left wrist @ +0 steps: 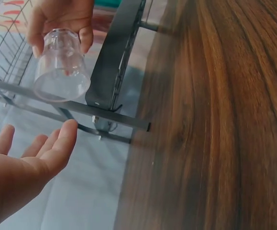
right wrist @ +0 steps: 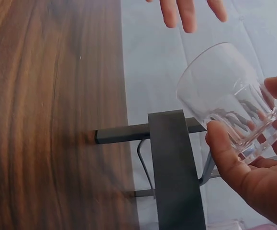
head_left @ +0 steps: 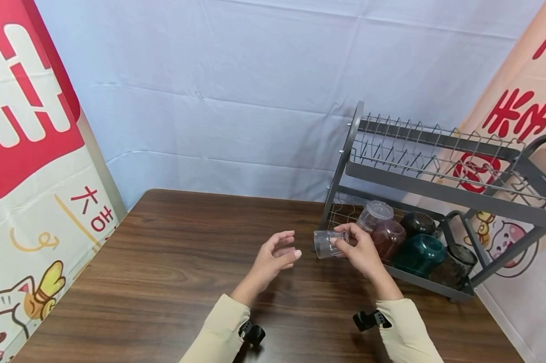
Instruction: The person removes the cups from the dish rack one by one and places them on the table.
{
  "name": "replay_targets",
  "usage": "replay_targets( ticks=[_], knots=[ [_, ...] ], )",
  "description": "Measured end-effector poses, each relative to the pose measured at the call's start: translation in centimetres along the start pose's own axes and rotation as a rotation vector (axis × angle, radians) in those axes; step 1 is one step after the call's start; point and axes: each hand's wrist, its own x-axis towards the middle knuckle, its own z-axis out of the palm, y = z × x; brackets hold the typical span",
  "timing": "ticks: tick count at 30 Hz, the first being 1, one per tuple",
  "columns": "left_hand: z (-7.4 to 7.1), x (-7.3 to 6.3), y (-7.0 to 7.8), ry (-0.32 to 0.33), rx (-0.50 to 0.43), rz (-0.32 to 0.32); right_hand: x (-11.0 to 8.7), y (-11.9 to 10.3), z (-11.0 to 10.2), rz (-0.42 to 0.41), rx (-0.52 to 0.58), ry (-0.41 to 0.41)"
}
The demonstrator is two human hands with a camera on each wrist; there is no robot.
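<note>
A small clear drinking glass lies tilted on its side in the air, its mouth toward the left. My right hand grips it near the base with thumb and fingers, in front of the dish rack's left end. In the right wrist view the glass shows a faceted lower half and a smooth rim. My left hand is held apart from the glass, palm turned toward it, fingers loosely extended and nothing in them. The left wrist view shows those fingers below the glass's rim.
A grey two-tier dish rack stands on the right of the wooden table. Its lower tier holds several upturned glasses, among them a clear one, a reddish one and a teal one. A pale cloth hangs behind.
</note>
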Motion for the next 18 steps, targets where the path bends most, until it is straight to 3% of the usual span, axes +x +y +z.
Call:
replay_targets(
  ticks=[5,11,18],
  knots=[
    [0.0,0.2,-0.2,0.009,-0.077,-0.044,0.3,0.6,0.3,0.009,0.123,-0.021],
    [0.2,0.1,0.4,0.006,-0.07,-0.081,0.4,1.0,0.8,0.029,0.244,-0.036],
    [0.1,0.7,-0.5,0.011,-0.075,-0.079,0.3,0.6,1.3,0.022,0.304,-0.061]
  ],
)
